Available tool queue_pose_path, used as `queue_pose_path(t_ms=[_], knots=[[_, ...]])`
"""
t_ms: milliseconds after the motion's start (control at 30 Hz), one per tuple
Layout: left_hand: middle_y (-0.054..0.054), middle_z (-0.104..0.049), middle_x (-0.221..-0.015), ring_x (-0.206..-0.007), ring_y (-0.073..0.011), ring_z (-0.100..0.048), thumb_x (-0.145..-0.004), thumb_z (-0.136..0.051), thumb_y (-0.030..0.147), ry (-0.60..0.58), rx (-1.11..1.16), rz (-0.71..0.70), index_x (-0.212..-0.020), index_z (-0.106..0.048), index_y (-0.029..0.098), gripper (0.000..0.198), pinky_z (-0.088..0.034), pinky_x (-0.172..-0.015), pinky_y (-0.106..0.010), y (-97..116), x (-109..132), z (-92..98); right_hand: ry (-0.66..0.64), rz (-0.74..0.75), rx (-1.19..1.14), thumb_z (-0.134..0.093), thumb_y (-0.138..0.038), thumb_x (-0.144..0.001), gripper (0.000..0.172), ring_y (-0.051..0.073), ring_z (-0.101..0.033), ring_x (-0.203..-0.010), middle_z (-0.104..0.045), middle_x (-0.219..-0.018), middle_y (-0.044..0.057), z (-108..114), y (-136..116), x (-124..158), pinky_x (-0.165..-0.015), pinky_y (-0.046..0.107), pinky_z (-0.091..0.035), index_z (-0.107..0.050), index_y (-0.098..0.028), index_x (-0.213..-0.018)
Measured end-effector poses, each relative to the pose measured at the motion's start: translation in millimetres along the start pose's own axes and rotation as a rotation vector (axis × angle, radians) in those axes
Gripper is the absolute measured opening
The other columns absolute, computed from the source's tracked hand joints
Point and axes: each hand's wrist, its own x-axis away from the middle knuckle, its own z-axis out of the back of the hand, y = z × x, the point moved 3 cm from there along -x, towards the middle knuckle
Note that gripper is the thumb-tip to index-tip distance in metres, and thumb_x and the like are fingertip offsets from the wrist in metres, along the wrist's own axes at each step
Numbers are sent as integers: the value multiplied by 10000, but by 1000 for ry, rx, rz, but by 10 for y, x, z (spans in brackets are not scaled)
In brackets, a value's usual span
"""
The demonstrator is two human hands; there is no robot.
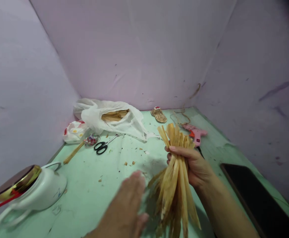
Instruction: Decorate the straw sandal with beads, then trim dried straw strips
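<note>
A bundle of dry, straw-coloured leaf strips hangs upright from my right hand, its loose ends fanning downward. The fingers and thumb wrap around it near the top, where the short ends stick up. To the left of the bundle, my left hand is stretched out with its thumb apart, holding nothing and slightly blurred. A gap separates it from the strips. Behind the bundle lies a pink glue gun.
More strips show inside a white plastic bag. Black-handled scissors, a dish of beads and a small woven piece lie about. A white pot stands left; a dark phone lies right. Walls enclose the table.
</note>
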Motion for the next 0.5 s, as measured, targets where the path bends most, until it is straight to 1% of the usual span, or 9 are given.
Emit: queue_pose_path(t_ms=[33, 67, 133, 200, 267, 333, 367, 433, 500], knots=[[-142, -213, -1482, -1350, -297, -180, -828, -407, 353, -43, 39, -112, -1430, -112, 143, 702, -281, -1054, -452, 201, -233, 13, 1, 1, 1, -716, -154, -491, 98, 89, -508, -342, -569, -386, 3, 0, -7, 9, -358, 182, -435, -664, -100, -554], [-144, -182, -1488, -1357, -308, -138, -826, -396, 384, -63, 69, -179, -1430, -107, 139, 712, -236, -1066, -489, 358, -438, 24, 0, 1, 4, -713, -154, -494, 90, 86, -504, -342, -566, -384, 0, 2, -17, 17, -355, 177, -432, -665, -105, -551], [-109, -175, -1492, -1357, -325, -112, -825, -371, 480, -116, 107, -228, -1427, -137, 204, 702, -162, -1062, -568, 534, -749, 26, -5, -6, 15, -710, -155, -495, 82, 82, -498, -343, -560, -382, -4, 8, -42, 36, -353, 171, -428, -666, -109, -547], [-142, -175, -1483, -1353, -341, -114, -832, -338, 507, -127, 103, -154, -1423, -155, 156, 711, -131, -1050, -602, 531, -934, 42, -7, -9, 26, -707, -152, -505, 71, 80, -495, -351, -556, -384, -8, 17, -70, 55, -360, 171, -428, -664, -114, -549], [-145, -198, -1472, -1351, -319, -147, -866, -276, 469, -120, 61, -17, -1411, -202, 128, 647, -136, -1054, -593, 405, -978, 84, -4, 0, 28, -702, -149, -520, 58, 80, -492, -358, -553, -385, -12, 23, -92, 67, -364, 175, -427, -662, -121, -552], [-137, -245, -1457, -1343, -290, -205, -898, -209, 399, -106, -19, 190, -1389, -276, 123, 567, -161, -1058, -575, 193, -830, 132, -7, 9, 22, -704, -154, -516, 65, 78, -489, -355, -548, -379, -15, 20, -93, 68, -363, 176, -424, -657, -121, -546], [-140, -276, -1447, -1339, -284, -224, -902, -211, 380, -108, -71, 292, -1379, -302, 115, 553, -161, -1060, -570, 74, -666, 142, -18, 5, 18, -708, -160, -508, 77, 77, -487, -350, -547, -378, -15, 14, -84, 65, -362, 176, -423, -653, -118, -543], [-178, -330, -1422, -1320, -306, -266, -891, -276, 369, -125, -180, 465, -1347, -359, 75, 549, -181, -1052, -572, -174, -159, 122, -47, -11, 12, -714, -171, -497, 99, 73, -483, -339, -546, -377, -16, -4, -52, 53, -358, 174, -418, -644, -116, -540], [-218, -430, -1356, -1256, -346, -368, -869, -377, 365, -110, -241, 622, -1265, -468, 63, 506, -255, -1009, -586, -426, 507, 73, -66, -23, 6, -715, -168, -498, 102, 75, -485, -337, -550, -381, -19, -20, -16, 40, -357, 177, -416, -638, -120, -547]])
